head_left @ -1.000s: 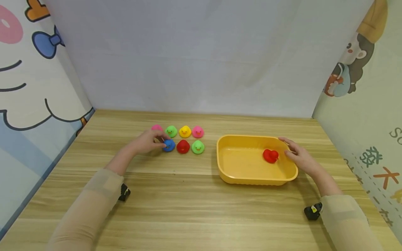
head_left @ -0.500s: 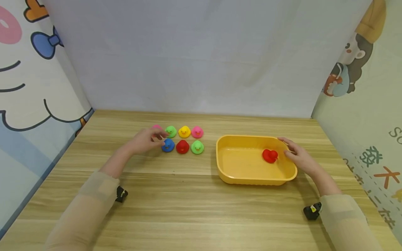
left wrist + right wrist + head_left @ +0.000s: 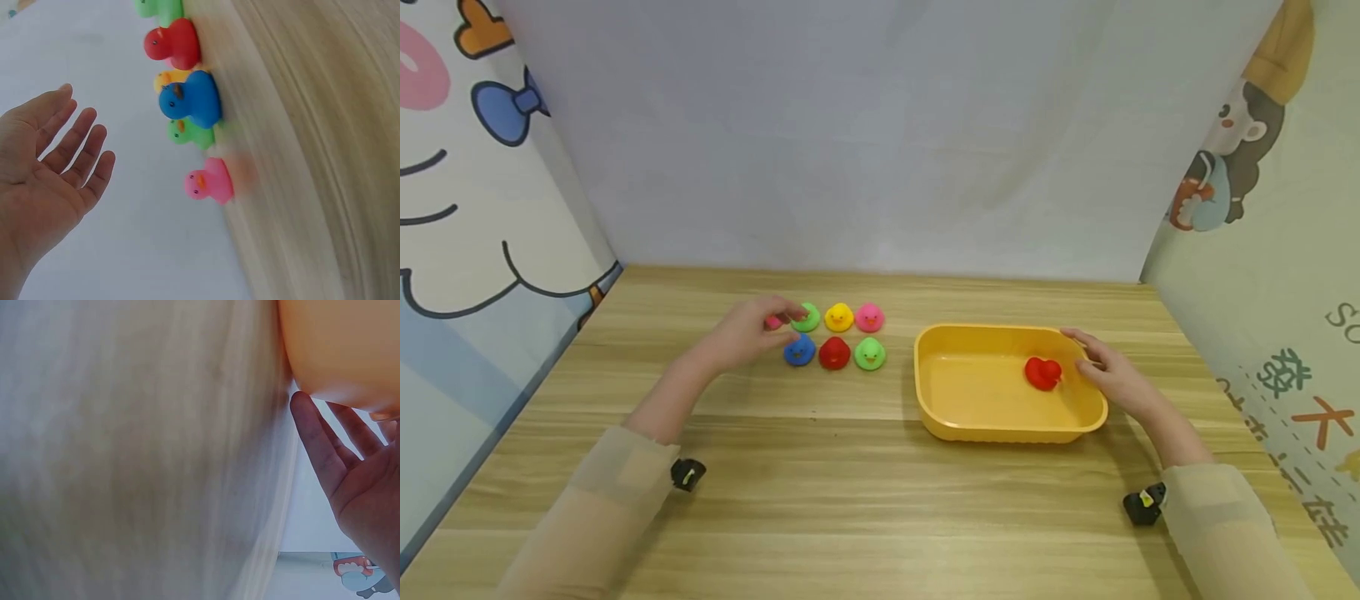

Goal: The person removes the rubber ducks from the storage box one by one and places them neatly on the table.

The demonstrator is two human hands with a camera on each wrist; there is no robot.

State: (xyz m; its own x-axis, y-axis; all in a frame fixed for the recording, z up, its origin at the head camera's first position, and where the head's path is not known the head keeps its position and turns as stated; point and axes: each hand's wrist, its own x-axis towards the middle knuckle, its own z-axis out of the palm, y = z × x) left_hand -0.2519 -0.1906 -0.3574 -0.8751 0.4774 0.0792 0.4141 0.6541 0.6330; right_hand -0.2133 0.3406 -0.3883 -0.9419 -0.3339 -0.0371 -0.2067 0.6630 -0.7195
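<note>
My left hand, its fingers spread and slightly bent, hovers by the left end of two rows of rubber ducks and holds nothing. Nearest to it in the head view is a blue rubber duck. The left wrist view shows a gap between that hand and the ducks. A pink rubber duck, mostly hidden by the hand in the head view, stands beyond it. My right hand touches the right end of a yellow plastic basin, fingers fairly straight against its outside. A red rubber duck lies inside the basin.
Right of the blue duck stand a dark red duck and a green duck. Behind are another green duck, a yellow duck and a pink duck. A white cloth closes off the wooden table's back edge.
My left hand has drawn back from the blue duck, rising slightly, and its fingers have spread. The ducks keep their places. My right hand stays at the basin.
</note>
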